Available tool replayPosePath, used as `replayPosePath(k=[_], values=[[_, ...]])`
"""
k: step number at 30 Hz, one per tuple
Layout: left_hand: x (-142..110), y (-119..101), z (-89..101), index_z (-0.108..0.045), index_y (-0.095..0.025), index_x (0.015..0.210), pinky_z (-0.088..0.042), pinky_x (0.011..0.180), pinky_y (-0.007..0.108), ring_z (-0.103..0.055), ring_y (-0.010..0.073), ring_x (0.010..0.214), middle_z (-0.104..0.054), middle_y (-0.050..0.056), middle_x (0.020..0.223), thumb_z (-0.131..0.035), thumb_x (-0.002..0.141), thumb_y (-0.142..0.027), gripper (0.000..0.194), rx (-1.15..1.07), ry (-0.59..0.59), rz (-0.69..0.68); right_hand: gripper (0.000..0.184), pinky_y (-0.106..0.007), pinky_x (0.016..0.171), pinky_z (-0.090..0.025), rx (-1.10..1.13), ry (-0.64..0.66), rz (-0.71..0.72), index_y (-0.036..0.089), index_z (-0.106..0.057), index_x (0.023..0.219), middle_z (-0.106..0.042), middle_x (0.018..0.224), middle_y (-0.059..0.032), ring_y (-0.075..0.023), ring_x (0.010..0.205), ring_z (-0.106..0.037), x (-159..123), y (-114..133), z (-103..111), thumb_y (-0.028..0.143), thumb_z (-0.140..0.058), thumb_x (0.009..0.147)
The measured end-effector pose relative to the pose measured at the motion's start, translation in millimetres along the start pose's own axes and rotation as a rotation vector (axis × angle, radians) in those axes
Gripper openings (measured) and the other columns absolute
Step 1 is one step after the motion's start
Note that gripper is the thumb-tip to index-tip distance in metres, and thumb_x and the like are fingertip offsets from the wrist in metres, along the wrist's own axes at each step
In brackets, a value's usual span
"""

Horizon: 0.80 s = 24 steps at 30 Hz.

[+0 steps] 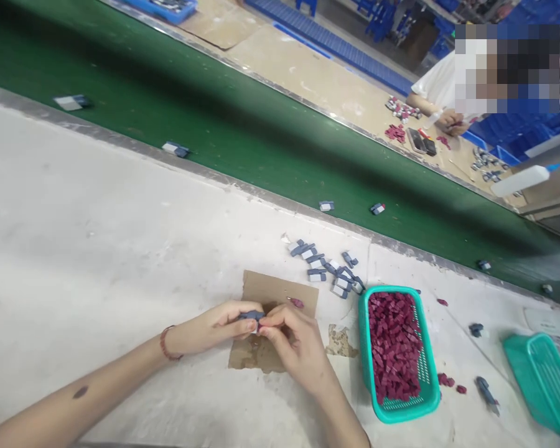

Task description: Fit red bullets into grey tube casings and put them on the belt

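My left hand (pixel 231 323) is closed around a small blue-grey plastic part (pixel 251 316). The fingertips of my right hand (pixel 295 341) pinch a tiny dark red piece (pixel 260 325) against the right end of that part; fingers hide most of it. Beneath both hands lies a stained brown cardboard sheet (pixel 280 286), with one loose dark red piece (pixel 297 303) on it. Right of my right hand stands a green basket (pixel 364 348) filled with dark red pieces (pixel 394 342). Several blue-grey and white parts (pixel 317 262) are scattered beyond the cardboard.
A green conveyor belt (pixel 242 137) crosses beyond the white table (pixel 98 249), carrying several spaced parts (pixel 175 149). Another green basket (pixel 536 379) stands far right, near a loose blue-grey part (pixel 486 393). Across the belt, a person (pixel 436 87) handles small pieces at a bench.
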<state>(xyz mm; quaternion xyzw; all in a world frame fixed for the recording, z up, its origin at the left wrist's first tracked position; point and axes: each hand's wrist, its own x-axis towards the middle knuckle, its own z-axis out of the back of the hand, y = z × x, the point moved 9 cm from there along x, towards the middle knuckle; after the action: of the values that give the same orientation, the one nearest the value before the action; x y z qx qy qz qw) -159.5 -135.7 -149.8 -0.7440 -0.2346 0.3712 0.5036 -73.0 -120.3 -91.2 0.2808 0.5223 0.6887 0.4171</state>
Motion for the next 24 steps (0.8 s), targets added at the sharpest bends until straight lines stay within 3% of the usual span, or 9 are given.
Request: replayPosePath(k=[3,5,8,10,12,14,17,20,24], values=[[0.4,-2.5,-6.3,-0.050,-0.018,0.071,-0.027,0.050,0.024,-0.031,0.0121,0.054,-0.037,-0.005,0.059,-0.047,0.082,-0.068,0.051,0.059,0.010,0.010,0.020,-0.025,0.067,-0.049,-0.008,-0.026,-0.005,0.021,-0.067,0.086,-0.068,0.078,-0.0019,-0.0154,0.073,-0.063,-8.5,2.0,3.6,0.032,-0.053,0.094],[2.6,-11.3,-11.5,-0.054,-0.018,0.071,-0.032,0.050,0.023,-0.039,0.0130,0.053,-0.044,-0.003,0.058,-0.049,0.085,-0.061,0.045,0.122,0.019,0.002,0.018,-0.025,0.067,-0.050,-0.035,-0.051,-0.001,0.022,-0.068,0.092,-0.070,0.081,-0.0018,-0.0152,0.073,-0.064,-16.2,3.4,14.5,0.032,-0.053,0.094],[13.6,-38.0,-2.9,-0.067,-0.021,0.082,-0.046,0.063,0.026,-0.060,0.0204,0.070,-0.067,0.004,0.076,-0.056,0.086,-0.047,0.030,0.293,-0.082,-0.050,0.019,-0.027,0.072,-0.051,-0.194,-0.201,0.012,0.023,-0.066,0.106,-0.071,0.088,-0.0030,-0.0166,0.078,-0.065,-36.0,3.8,58.2,0.029,-0.051,0.095],[28.4,-64.4,17.9,-0.072,-0.024,0.092,-0.049,0.075,0.030,-0.064,0.0252,0.085,-0.073,0.006,0.093,-0.059,0.084,-0.044,0.025,0.426,-0.232,-0.141,0.019,-0.030,0.075,-0.051,-0.378,-0.415,-0.041,0.022,-0.064,0.105,-0.070,0.091,-0.0051,-0.0192,0.083,-0.065,-57.2,-1.6,105.7,0.026,-0.048,0.095],[48.8,-91.2,47.0,-0.073,-0.025,0.095,-0.050,0.076,0.032,-0.065,0.0267,0.086,-0.074,0.006,0.096,-0.060,0.083,-0.045,0.027,0.581,-0.418,-0.239,0.018,-0.036,0.079,-0.050,-0.599,-0.570,-0.145,0.021,-0.064,0.101,-0.068,0.094,-0.0078,-0.0236,0.088,-0.063,-78.4,-11.3,147.6,0.024,-0.048,0.094],[73.2,-112.6,79.4,-0.073,-0.022,0.095,-0.051,0.074,0.032,-0.065,0.0263,0.083,-0.074,0.005,0.092,-0.056,0.087,-0.042,0.027,0.791,-0.642,-0.275,0.019,-0.041,0.081,-0.049,-0.786,-0.577,-0.204,0.020,-0.064,0.099,-0.067,0.096,-0.0098,-0.0271,0.090,-0.061,-88.7,-21.7,170.9,0.022,-0.047,0.092],[121.9,-127.8,106.2,-0.068,-0.013,0.102,-0.050,0.084,0.040,-0.064,0.0276,0.092,-0.069,0.009,0.101,-0.055,0.092,-0.032,0.026,0.897,-0.732,-0.272,0.020,-0.042,0.080,-0.048,-0.967,-0.488,-0.221,0.019,-0.064,0.098,-0.066,0.097,-0.0114,-0.0291,0.091,-0.060,-87.5,-36.2,179.2,0.017,-0.046,0.091],[163.0,-138.2,101.8,-0.061,-0.015,0.114,-0.051,0.090,0.045,-0.061,0.0246,0.103,-0.061,0.010,0.119,-0.057,0.093,-0.031,0.026,0.962,-0.719,-0.306,0.019,-0.039,0.074,-0.049,-1.038,-0.440,-0.226,0.020,-0.064,0.094,-0.065,0.091,-0.0106,-0.0281,0.087,-0.059,-79.9,-46.4,175.7,0.015,-0.046,0.091],[202.3,-143.0,62.4,-0.058,-0.015,0.120,-0.049,0.093,0.049,-0.058,0.0269,0.111,-0.057,0.011,0.126,-0.059,0.092,-0.030,0.032,0.984,-0.633,-0.372,0.021,-0.034,0.070,-0.048,-1.005,-0.475,-0.213,0.021,-0.061,0.082,-0.064,0.083,-0.0087,-0.0253,0.081,-0.059,-77.0,-49.8,176.5,0.015,-0.043,0.092]])
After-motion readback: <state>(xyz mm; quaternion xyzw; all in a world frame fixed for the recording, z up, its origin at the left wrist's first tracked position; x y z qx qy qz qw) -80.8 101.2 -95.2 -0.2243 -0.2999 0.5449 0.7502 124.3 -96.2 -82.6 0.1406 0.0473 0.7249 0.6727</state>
